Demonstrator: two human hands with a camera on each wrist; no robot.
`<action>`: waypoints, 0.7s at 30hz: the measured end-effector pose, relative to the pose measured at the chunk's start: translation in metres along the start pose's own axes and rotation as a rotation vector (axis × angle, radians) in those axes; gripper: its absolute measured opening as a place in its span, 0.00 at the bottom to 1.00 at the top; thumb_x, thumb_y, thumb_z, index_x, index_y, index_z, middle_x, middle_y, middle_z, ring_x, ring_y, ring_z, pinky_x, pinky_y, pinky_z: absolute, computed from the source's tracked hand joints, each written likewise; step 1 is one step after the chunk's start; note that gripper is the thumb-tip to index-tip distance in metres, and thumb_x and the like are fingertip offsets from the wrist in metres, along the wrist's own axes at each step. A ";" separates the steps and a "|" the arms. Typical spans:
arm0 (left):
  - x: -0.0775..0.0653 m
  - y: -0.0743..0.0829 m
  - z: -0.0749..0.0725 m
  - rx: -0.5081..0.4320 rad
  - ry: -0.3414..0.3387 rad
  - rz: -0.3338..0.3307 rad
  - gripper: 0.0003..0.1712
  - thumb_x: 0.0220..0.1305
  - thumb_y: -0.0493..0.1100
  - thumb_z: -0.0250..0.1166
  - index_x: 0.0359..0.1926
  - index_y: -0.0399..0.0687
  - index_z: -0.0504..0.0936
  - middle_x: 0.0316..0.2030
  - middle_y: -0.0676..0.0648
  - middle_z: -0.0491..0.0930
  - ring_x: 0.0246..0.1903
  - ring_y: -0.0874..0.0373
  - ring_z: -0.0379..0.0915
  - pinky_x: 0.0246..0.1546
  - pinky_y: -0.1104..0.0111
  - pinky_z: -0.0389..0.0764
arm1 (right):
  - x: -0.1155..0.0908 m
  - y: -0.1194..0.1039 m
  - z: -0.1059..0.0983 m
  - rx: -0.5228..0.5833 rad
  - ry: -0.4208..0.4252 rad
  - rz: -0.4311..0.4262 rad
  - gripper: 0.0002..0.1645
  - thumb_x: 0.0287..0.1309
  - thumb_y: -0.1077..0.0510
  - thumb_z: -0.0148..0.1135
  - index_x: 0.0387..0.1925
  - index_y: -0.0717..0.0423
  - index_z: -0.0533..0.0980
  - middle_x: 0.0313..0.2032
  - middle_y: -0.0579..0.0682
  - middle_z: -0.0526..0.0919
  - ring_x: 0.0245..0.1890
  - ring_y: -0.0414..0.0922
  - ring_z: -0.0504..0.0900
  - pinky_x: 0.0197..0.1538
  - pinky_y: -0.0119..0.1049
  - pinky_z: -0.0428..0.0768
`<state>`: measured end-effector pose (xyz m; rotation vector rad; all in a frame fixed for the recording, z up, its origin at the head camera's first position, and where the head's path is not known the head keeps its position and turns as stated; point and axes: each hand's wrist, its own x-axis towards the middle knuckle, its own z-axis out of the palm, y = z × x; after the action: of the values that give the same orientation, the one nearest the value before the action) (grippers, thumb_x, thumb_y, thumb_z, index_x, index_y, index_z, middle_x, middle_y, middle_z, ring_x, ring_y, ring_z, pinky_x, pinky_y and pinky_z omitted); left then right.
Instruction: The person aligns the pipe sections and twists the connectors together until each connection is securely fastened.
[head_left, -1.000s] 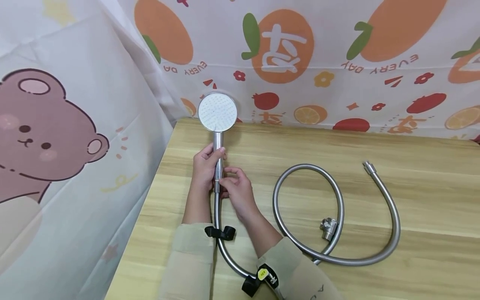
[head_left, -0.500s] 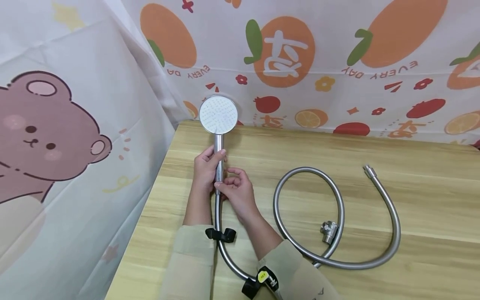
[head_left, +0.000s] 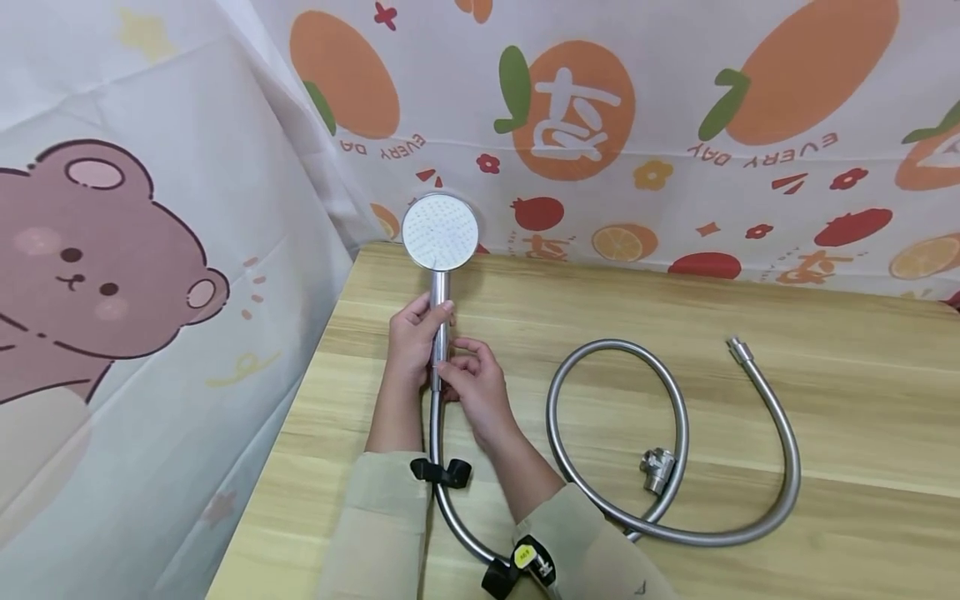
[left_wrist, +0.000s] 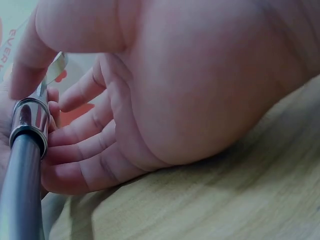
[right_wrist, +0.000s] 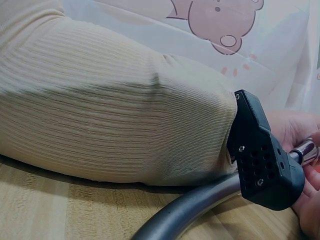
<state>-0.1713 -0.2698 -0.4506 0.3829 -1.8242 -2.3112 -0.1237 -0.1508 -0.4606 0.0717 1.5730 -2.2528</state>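
Head view is showing the right thumb point(head_left: 454, 377) drawing back slightly: half a second ago it was lying across the foot of the handle point(head_left: 440, 286), and now its tip is sitting nearer the right edge. That small roll is suggesting that the right hand point(head_left: 483, 396) is working the collar point(left_wrist: 29, 120) round, though how tightly it is seating cannot be told. Everything else is keeping its place; the whole scene is merely sitting a little lower, as if the head were tilting.

The left hand point(head_left: 409, 340) is gripping the handle, its thumb pressing along the front. The right hand is pinching the collar just below, its other fingers curling loosely. The shower head point(head_left: 440, 232) is standing out beyond both hands at the table's far left, its pale face turning up toward the head camera. The hose point(head_left: 618, 344) is running down from the collar, passing between the sleeves point(head_left: 384, 512), then looping on the right and ending in a free fitting point(head_left: 738, 348). A valve point(head_left: 657, 470) is lying inside the loop, right against it.

Pale wood grain is covering the table point(head_left: 862, 375). Behind, a fruit cloth point(head_left: 457, 100) is hanging along the far edge, and a bear cloth point(head_left: 255, 183) is closing off the left side.
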 end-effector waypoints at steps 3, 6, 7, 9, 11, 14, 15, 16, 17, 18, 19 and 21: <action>0.000 0.000 0.000 0.012 0.006 0.001 0.19 0.64 0.38 0.66 0.53 0.31 0.78 0.23 0.52 0.81 0.23 0.61 0.72 0.22 0.76 0.75 | 0.001 0.002 -0.001 0.002 0.001 -0.008 0.29 0.55 0.62 0.70 0.58 0.53 0.71 0.34 0.50 0.79 0.26 0.42 0.79 0.29 0.32 0.81; 0.000 0.000 -0.001 0.027 0.018 0.000 0.20 0.65 0.39 0.66 0.53 0.30 0.77 0.23 0.52 0.81 0.23 0.60 0.72 0.23 0.76 0.74 | 0.001 0.004 0.000 -0.004 0.000 -0.012 0.31 0.53 0.63 0.72 0.58 0.53 0.71 0.33 0.50 0.79 0.26 0.42 0.79 0.29 0.33 0.82; 0.000 0.000 -0.002 0.031 0.021 -0.002 0.20 0.64 0.39 0.66 0.53 0.30 0.77 0.23 0.52 0.81 0.23 0.60 0.72 0.23 0.76 0.75 | 0.001 0.004 0.000 -0.009 0.001 -0.014 0.31 0.53 0.63 0.72 0.58 0.53 0.71 0.33 0.50 0.80 0.26 0.42 0.79 0.29 0.33 0.82; 0.000 0.000 -0.003 0.026 0.021 -0.003 0.22 0.64 0.40 0.67 0.55 0.30 0.77 0.23 0.53 0.81 0.23 0.60 0.72 0.23 0.75 0.76 | 0.001 0.004 0.001 -0.017 0.003 -0.019 0.30 0.53 0.63 0.72 0.58 0.53 0.71 0.33 0.51 0.81 0.25 0.42 0.79 0.28 0.33 0.81; 0.000 -0.001 -0.004 0.012 0.017 -0.008 0.24 0.64 0.41 0.67 0.56 0.31 0.76 0.23 0.53 0.81 0.22 0.60 0.72 0.22 0.75 0.77 | 0.001 0.003 0.001 -0.031 0.003 -0.028 0.30 0.53 0.64 0.71 0.57 0.53 0.71 0.33 0.52 0.82 0.24 0.42 0.79 0.27 0.33 0.81; 0.000 -0.001 -0.005 -0.006 0.011 -0.005 0.26 0.63 0.42 0.68 0.57 0.30 0.76 0.23 0.53 0.81 0.21 0.62 0.72 0.22 0.74 0.79 | 0.001 0.003 0.001 -0.042 0.000 -0.032 0.28 0.55 0.64 0.69 0.57 0.53 0.71 0.33 0.54 0.84 0.23 0.42 0.79 0.27 0.32 0.81; 0.000 -0.001 -0.005 -0.008 0.009 -0.003 0.26 0.63 0.42 0.68 0.57 0.30 0.75 0.23 0.53 0.80 0.21 0.62 0.72 0.22 0.75 0.78 | 0.001 0.002 0.001 -0.041 0.000 -0.030 0.27 0.56 0.64 0.68 0.57 0.53 0.71 0.34 0.54 0.85 0.23 0.43 0.80 0.27 0.32 0.81; 0.000 -0.001 -0.005 -0.007 0.008 -0.001 0.26 0.63 0.42 0.69 0.57 0.30 0.75 0.23 0.53 0.80 0.21 0.62 0.72 0.22 0.75 0.78 | 0.001 0.002 0.001 -0.042 0.001 -0.025 0.26 0.57 0.64 0.67 0.57 0.53 0.72 0.34 0.55 0.85 0.24 0.43 0.80 0.27 0.32 0.82; 0.000 -0.001 -0.004 -0.004 0.006 0.001 0.27 0.63 0.42 0.68 0.57 0.29 0.75 0.23 0.53 0.80 0.21 0.63 0.72 0.22 0.75 0.77 | 0.001 0.002 0.000 -0.039 0.002 -0.019 0.25 0.58 0.63 0.66 0.57 0.53 0.72 0.35 0.55 0.86 0.24 0.43 0.81 0.28 0.32 0.82; 0.001 -0.002 -0.004 -0.003 0.003 0.003 0.26 0.63 0.42 0.68 0.57 0.29 0.75 0.23 0.53 0.80 0.21 0.63 0.72 0.21 0.76 0.76 | 0.001 0.001 0.000 -0.037 0.003 -0.013 0.24 0.59 0.63 0.65 0.57 0.53 0.72 0.36 0.55 0.86 0.25 0.43 0.82 0.28 0.32 0.83; 0.001 -0.002 -0.003 0.003 0.000 0.004 0.26 0.64 0.41 0.68 0.57 0.28 0.75 0.23 0.53 0.80 0.21 0.63 0.71 0.21 0.76 0.75 | 0.001 0.001 0.000 -0.034 0.005 -0.007 0.24 0.59 0.62 0.64 0.57 0.53 0.72 0.37 0.56 0.87 0.26 0.43 0.82 0.29 0.32 0.83; 0.002 -0.002 -0.002 0.003 -0.005 0.008 0.25 0.64 0.40 0.67 0.57 0.27 0.75 0.23 0.53 0.80 0.21 0.63 0.71 0.21 0.76 0.74 | 0.001 0.001 -0.001 -0.030 0.007 -0.001 0.23 0.59 0.61 0.64 0.57 0.53 0.72 0.39 0.56 0.87 0.27 0.42 0.83 0.29 0.32 0.83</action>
<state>-0.1726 -0.2717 -0.4529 0.3708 -1.8288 -2.3063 -0.1248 -0.1502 -0.4623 0.0700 1.6098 -2.2319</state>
